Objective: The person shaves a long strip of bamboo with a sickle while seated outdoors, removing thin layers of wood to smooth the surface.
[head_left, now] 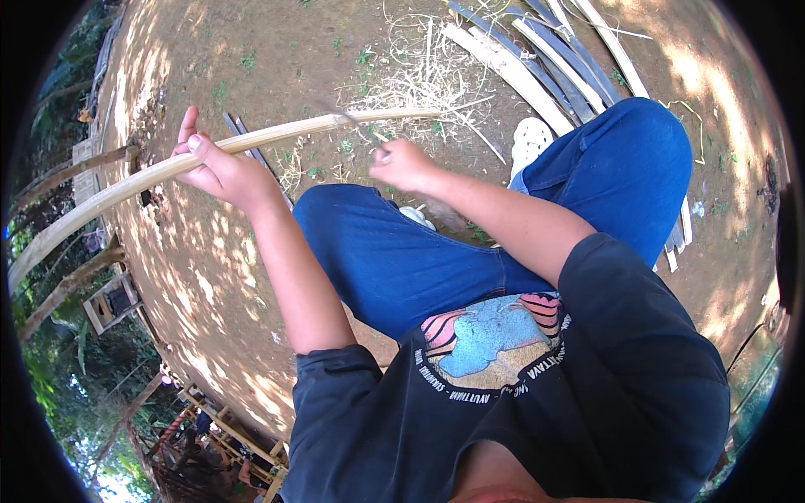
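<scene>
A long, pale bamboo strip [277, 137] slants across in front of me, from the far left edge to above the shavings. My left hand [222, 172] grips it from below, thumb pressed along it and one finger sticking up. Closed in a fist, my right hand [404, 166] holds a thin knife [356, 124], its dark blade smeared by motion. That blade crosses the strip near its right end; whether it bites into the wood I cannot tell. Most of the knife's handle is hidden in my fist. Curly shavings [411, 80] lie on the ground beyond the strip's tip.
Split bamboo lengths [545, 71], pale and dark, lie in a heap at the far right. My bent knees in blue trousers [402, 243] are below my hands. A white clog [530, 144] shows by the heap. Wooden poles [71, 289] and greenery line the left side.
</scene>
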`<state>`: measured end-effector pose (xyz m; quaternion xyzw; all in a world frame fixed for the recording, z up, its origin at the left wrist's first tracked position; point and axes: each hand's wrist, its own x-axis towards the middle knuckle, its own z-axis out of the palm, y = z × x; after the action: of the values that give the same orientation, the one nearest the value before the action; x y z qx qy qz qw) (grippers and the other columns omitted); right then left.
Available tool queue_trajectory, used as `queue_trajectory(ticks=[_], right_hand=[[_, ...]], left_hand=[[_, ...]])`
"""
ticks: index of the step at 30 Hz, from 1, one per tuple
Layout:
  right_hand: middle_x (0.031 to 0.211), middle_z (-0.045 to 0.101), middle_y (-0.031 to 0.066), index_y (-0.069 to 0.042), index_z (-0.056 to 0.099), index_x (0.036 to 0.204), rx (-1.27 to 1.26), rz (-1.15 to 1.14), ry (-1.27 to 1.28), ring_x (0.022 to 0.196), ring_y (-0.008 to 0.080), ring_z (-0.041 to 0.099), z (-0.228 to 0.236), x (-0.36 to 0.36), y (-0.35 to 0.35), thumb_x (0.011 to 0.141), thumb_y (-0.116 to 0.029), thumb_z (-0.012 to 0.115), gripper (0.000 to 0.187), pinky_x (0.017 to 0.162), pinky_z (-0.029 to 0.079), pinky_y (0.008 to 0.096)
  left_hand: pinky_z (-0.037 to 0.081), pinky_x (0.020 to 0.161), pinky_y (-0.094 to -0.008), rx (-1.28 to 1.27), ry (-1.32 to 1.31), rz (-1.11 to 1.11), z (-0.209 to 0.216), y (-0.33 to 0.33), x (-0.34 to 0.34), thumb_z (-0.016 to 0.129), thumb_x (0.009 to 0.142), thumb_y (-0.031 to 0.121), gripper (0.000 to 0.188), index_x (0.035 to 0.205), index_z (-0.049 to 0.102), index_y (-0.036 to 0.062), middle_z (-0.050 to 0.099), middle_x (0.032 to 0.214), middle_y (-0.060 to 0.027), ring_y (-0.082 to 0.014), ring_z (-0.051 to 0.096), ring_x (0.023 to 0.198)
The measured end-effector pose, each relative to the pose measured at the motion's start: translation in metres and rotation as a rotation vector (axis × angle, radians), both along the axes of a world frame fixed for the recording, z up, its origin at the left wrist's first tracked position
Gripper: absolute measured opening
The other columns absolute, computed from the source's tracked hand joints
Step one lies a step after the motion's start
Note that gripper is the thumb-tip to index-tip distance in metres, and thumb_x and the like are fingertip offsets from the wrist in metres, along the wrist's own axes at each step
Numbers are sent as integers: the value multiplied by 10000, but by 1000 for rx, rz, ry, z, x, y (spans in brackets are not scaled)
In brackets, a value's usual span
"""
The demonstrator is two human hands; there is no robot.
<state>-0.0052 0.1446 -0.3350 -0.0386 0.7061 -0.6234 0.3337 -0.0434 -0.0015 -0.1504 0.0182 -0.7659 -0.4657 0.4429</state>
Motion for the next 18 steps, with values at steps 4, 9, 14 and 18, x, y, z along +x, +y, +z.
queue_trajectory(ticks=[4,9,14,18], right_hand=[[669,630,108,-47,595,728,-189,79,248,625,213,607,67,5,-9,765,-220,665,190,636,494,377],[711,644,88,-66,603,735,249,36,-97,604,178,598,-66,-4,26,821,-218,656,182,644,527,361],[662,595,64,-78,567,690,83,-13,-201,592,165,578,-38,-4,12,820,-194,654,195,634,526,359],[612,580,70,-72,530,648,-140,62,225,585,204,579,50,0,-13,766,-209,661,224,621,486,373]], left_hand=[[281,1095,-388,4,-13,15,2,-3,4,371,1027,181,137,1036,300,65,544,1311,-190,-215,457,1209],[270,1106,-399,3,10,-32,2,-4,-2,359,1026,167,115,990,289,83,533,1333,-205,-223,456,1226],[272,1110,-414,-17,-34,-28,4,6,3,341,1023,147,91,980,287,87,534,1321,-220,-231,464,1224],[246,1154,-444,2,11,-41,3,-2,-1,347,1022,135,87,985,282,90,535,1310,-224,-248,450,1265]])
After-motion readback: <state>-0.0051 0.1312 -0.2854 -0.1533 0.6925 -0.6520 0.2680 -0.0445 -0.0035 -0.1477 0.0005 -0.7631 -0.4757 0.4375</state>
